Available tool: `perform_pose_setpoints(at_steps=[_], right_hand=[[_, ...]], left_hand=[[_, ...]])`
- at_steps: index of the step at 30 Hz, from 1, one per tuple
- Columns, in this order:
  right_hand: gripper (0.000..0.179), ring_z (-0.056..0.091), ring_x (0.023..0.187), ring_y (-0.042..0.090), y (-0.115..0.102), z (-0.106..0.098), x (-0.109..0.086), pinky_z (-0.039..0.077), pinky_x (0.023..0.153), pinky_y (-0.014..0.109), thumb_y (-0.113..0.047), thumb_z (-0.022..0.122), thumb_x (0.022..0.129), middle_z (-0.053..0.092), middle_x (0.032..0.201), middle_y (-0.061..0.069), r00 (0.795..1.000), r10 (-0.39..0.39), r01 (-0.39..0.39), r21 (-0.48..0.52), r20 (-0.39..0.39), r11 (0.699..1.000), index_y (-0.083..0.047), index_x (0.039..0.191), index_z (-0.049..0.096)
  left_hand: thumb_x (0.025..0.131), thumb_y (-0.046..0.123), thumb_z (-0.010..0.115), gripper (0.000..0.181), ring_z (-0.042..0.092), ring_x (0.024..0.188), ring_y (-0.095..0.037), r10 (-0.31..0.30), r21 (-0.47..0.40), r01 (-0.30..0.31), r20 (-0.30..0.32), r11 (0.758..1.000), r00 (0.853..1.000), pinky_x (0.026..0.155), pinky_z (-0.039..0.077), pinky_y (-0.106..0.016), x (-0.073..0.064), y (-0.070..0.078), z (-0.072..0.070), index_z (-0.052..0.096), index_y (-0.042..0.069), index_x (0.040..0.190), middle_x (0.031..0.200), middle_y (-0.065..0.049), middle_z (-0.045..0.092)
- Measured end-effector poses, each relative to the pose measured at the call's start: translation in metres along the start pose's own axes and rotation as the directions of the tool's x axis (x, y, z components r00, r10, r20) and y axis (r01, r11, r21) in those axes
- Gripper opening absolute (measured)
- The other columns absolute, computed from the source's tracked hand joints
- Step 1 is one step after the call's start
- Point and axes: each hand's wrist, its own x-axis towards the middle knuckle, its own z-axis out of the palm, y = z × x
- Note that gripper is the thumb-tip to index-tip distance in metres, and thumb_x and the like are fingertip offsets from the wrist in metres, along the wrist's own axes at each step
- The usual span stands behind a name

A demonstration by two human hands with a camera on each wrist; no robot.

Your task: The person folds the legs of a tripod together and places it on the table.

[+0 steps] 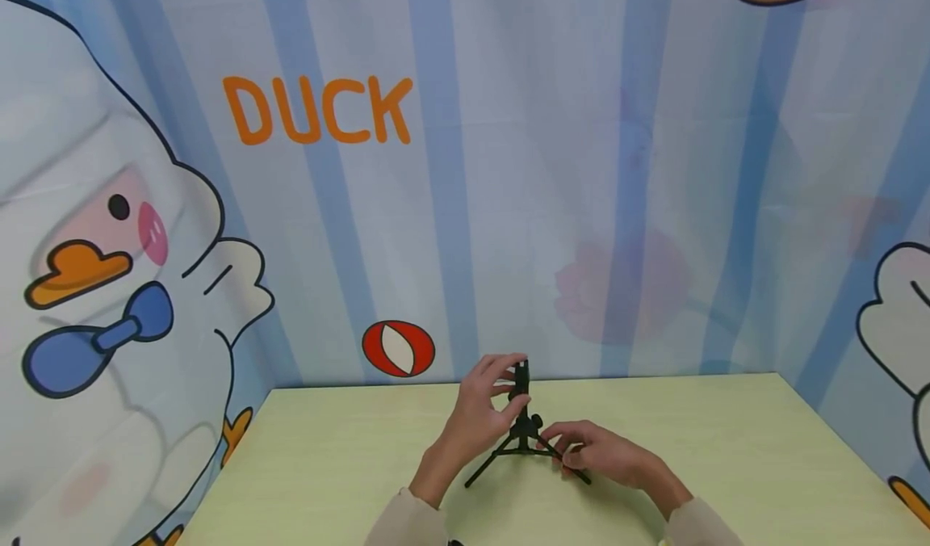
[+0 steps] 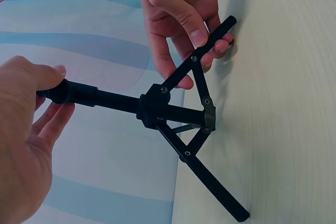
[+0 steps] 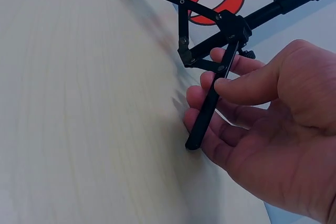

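Note:
A small black tripod point(image 1: 523, 429) stands on the table with its legs spread. Its central column point(image 2: 118, 100) rises from the leg hub, where a small knob point(image 3: 247, 54) sticks out. My left hand point(image 1: 481, 409) grips the top of the column between thumb and fingers. With thumb and fingers, my right hand point(image 3: 294, 108) pinches one leg point(image 3: 208, 108) about midway along it. In the left wrist view the other front leg point(image 2: 218, 187) angles down with its foot near the tabletop. Short braces point(image 2: 200, 80) join the legs to the bottom of the column.
The pale wooden table point(image 1: 327, 465) ends at the back against a blue-striped curtain point(image 1: 508, 207) printed with a duck, lettering and a red ball. More curtain hangs along both sides. A small dark object point(image 1: 455, 543) shows by the left sleeve at the bottom edge.

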Motion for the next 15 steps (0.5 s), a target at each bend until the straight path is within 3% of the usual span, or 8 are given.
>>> perform_pose_setpoints(at_steps=[15], right_hand=[[0.042, 0.064, 0.089, 0.023, 0.0076, -0.0075, 0.0026, 0.053, 0.083, 0.037, -0.001, 0.05, 0.107, 0.066, 0.108, 0.017, 0.997, -0.007, 0.0, 0.096, 0.076, 0.995, 0.012, 0.147, 0.044]], left_hand=[[0.097, 0.0, 0.072, 0.05, 0.065, 0.111, -0.022, -0.025, 0.027, 0.024, 0.026, 0.999, 0.999, 0.096, 0.057, -0.029, 0.0001, 0.0023, -0.0019, 0.058, 0.011, 0.143, 0.131, -0.008, 0.057]])
